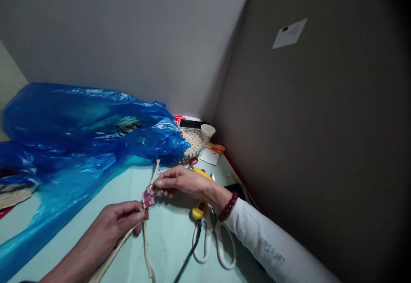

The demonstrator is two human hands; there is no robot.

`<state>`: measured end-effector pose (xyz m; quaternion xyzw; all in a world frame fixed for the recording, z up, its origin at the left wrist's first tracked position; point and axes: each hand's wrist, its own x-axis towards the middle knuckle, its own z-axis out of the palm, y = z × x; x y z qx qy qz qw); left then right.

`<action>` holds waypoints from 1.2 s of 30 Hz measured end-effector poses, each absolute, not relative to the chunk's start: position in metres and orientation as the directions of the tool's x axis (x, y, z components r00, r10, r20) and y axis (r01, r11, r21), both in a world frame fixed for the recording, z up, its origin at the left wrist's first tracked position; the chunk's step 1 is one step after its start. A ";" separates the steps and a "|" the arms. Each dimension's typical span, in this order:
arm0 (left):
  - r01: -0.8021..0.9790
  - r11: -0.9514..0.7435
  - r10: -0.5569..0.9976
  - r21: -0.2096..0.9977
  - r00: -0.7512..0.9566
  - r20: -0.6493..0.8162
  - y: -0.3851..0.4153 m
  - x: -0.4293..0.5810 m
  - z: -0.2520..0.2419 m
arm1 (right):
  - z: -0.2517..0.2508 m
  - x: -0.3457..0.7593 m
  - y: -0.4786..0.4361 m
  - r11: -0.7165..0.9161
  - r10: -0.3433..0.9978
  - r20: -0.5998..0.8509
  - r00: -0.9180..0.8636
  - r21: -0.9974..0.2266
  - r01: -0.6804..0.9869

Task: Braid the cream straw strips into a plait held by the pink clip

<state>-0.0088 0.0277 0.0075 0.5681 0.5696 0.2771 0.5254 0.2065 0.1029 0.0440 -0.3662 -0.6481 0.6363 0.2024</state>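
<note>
My left hand (123,218) pinches pale, straw-like strands (145,244) just below a pink binder clip (148,198). My right hand (183,182) is closed at the clip's right side, thumb and fingers on its wire handle. The clip sits around the strands, and their knotted-looking top end (157,163) sticks up beyond it. One length runs down under my left wrist, while another hangs toward the table's near edge. A dark red bead bracelet (228,208) circles my right wrist.
White-handled scissors (221,248) and a yellow tool with a black cord (199,210) lie under my right forearm. A blue plastic bag (80,124) covers the left side. A woven basket (193,142), paper cup (208,131) and phone (194,123) stand near the wall corner.
</note>
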 end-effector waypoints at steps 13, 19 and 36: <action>0.361 0.181 0.954 0.915 0.160 -0.252 0.029 -0.005 0.012 | 0.039 0.208 0.106 -0.076 0.871 -0.129 -0.474 -0.989 0.130; 0.260 0.294 0.939 0.920 0.101 -0.328 0.025 -0.005 0.007 | 0.041 0.208 0.108 -0.087 0.893 -0.145 -0.425 -0.984 0.154; 0.280 0.300 0.943 0.912 0.057 -0.328 0.043 0.004 0.003 | 0.045 0.172 0.122 0.125 0.980 -0.057 -0.189 -0.562 0.817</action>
